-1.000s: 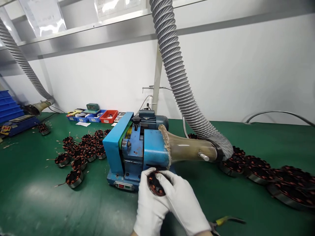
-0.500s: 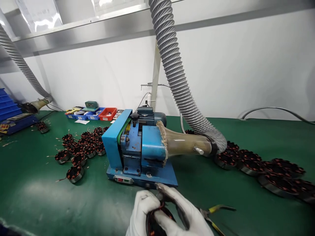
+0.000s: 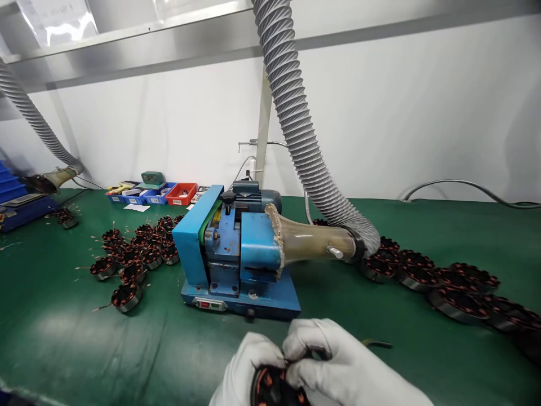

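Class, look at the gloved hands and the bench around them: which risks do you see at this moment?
1. Both hands, left hand and right hand, grip the wound stator at the picture's lower edge; pinching might bend its copper wires.
2. Loose stators on the left have wire tails sticking out; a sleeve may snag them.
3. The blue machine sits close ahead; gloves might catch there.

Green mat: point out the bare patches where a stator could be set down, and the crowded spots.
On the green mat, bare room lies front-left, between the loose stators and the blue machine, and front-right of the machine, before the row of stators. Both stator groups are crowded. The hands fill the near edge.
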Demonstrator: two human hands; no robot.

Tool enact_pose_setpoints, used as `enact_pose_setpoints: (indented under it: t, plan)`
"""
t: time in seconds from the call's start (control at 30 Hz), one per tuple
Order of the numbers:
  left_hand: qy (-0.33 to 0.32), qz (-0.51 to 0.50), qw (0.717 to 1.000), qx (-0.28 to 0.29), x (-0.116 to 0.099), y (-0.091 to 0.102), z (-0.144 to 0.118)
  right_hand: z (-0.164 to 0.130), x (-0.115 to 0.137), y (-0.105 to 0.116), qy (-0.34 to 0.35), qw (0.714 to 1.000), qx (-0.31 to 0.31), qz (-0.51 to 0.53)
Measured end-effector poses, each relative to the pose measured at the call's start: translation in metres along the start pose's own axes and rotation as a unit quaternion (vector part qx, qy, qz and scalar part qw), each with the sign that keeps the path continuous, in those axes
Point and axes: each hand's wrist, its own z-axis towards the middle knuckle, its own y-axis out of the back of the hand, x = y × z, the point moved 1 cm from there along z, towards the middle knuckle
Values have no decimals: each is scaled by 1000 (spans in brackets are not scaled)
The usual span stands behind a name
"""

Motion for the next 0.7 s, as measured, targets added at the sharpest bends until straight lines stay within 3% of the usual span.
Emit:
enact_pose_setpoints:
  t: [0.07, 0.13, 0.2, 0.3, 0.37, 0.43, 0.53, 0.6, 0.7]
  plan:
    - [38, -4, 997, 73, 15, 3, 4, 0, 11, 15, 101, 985, 44, -136]
    - [66, -20, 990, 123, 21, 6, 5, -2, 20, 34, 180, 947, 89, -249]
    - [63, -51, 991, 108, 18, 9, 3, -3, 27, 55, 207, 935, 93, -272]
    - [9, -110, 994, 17, 4, 9, -1, -3, 26, 68, 154, 974, -2, -165]
    - [-4, -131, 990, -46, 0, 3, 0, 0, 15, 55, 97, 989, -90, -63]
    - [15, -112, 985, -133, 0, -8, 4, 5, -4, 27, 15, 985, -166, 39]
    - [4, -40, 962, -269, 3, -26, 17, 17, -31, -22, -23, 968, -143, 205]
    - [-26, -17, 951, -307, 4, -35, 29, 28, -41, -41, -9, 955, -194, 226]
    - [-26, -38, 943, -331, 6, -38, 51, 47, -43, -46, -16, 942, -266, 205]
